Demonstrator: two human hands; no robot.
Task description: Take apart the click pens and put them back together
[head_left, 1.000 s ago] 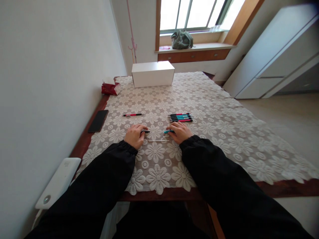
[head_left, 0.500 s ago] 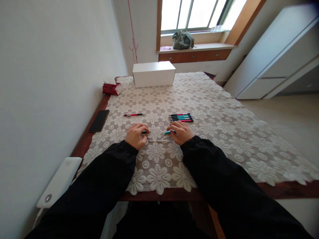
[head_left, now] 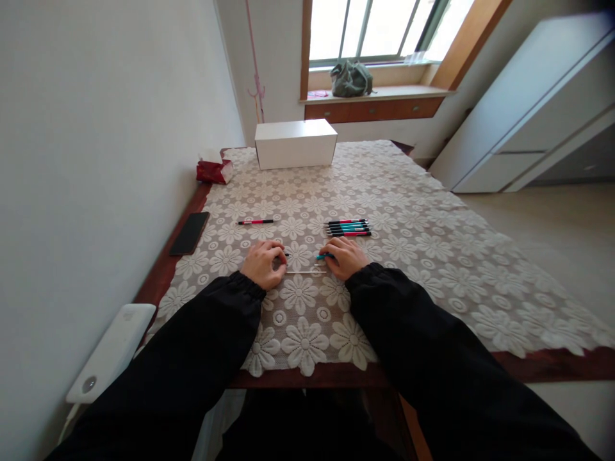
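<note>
My left hand [head_left: 264,264] rests on the lace cloth, its thumb and fingers pinched round a small black pen part whose dark tip [head_left: 287,254] pokes out. Opposite it, my right hand [head_left: 344,257] is closed on a teal pen barrel [head_left: 325,256], most of it hidden by the fingers. A thin whitish rod [head_left: 306,272] lies flat between the hands, with a tiny pale piece [head_left: 319,264] near the right fingertips. Beyond my right hand is a row of several pens [head_left: 348,227] in black, red and teal. A red and black pen [head_left: 255,222] lies alone beyond my left hand.
A white box [head_left: 296,146] stands at the table's far end. Along the left edge are a red packet [head_left: 214,171], a dark phone [head_left: 189,234] and a white device with a cable [head_left: 113,352]. The lace cloth [head_left: 305,346] covers the table; a wall rises close on the left.
The fingers of my left hand have curled, so less of the black part shows. My right fingers have shifted slightly on the teal barrel, which is now tilted. The rod lies as before.
</note>
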